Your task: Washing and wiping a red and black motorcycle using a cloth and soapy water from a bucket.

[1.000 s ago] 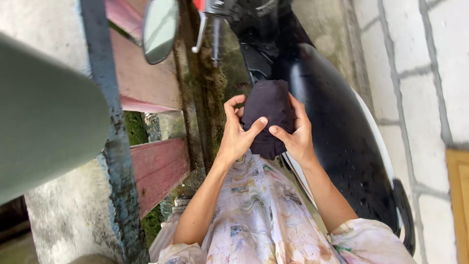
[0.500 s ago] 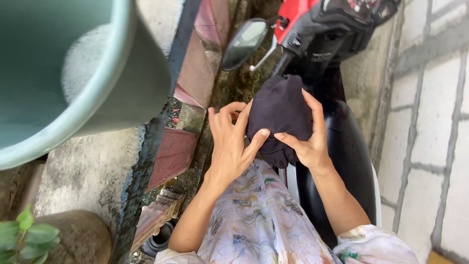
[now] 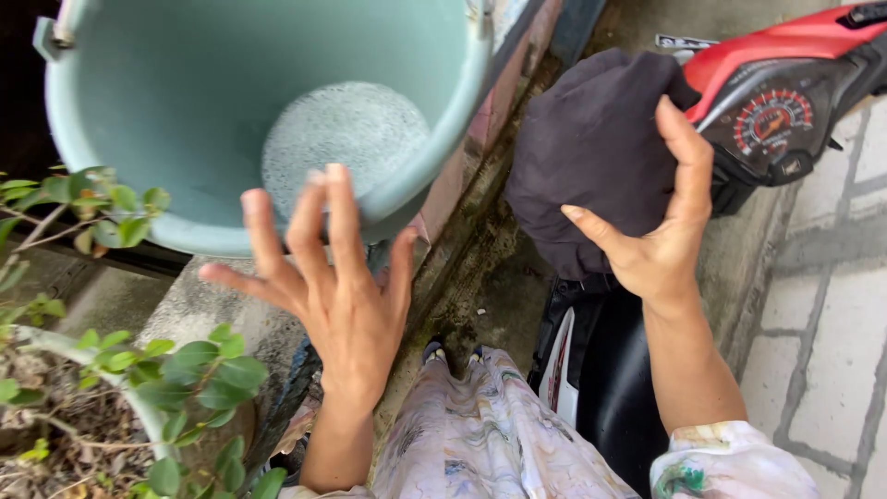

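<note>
My right hand (image 3: 661, 231) grips a bundled dark cloth (image 3: 591, 152), holding it up in front of the scooter's red dashboard (image 3: 771, 88). My left hand (image 3: 323, 291) is free, its fingers spread wide, raised just below the rim of a pale green bucket (image 3: 185, 111). The bucket stands on a concrete ledge and has a whitish patch at its bottom. The fingertips of my left hand overlap the bucket's near rim in this view; I cannot tell whether they touch it.
A scooter with a black seat (image 3: 614, 388) stands at the right, on grey paving (image 3: 832, 305). A potted plant with small green leaves (image 3: 185, 370) fills the lower left. A mossy gutter (image 3: 480, 277) runs between ledge and scooter. My patterned trousers (image 3: 480, 434) show below.
My left hand has let go of the dark cloth and swung left toward the bucket, opening wide. The right hand alone holds the cloth, lifted higher. The view has turned left onto the bucket.
</note>
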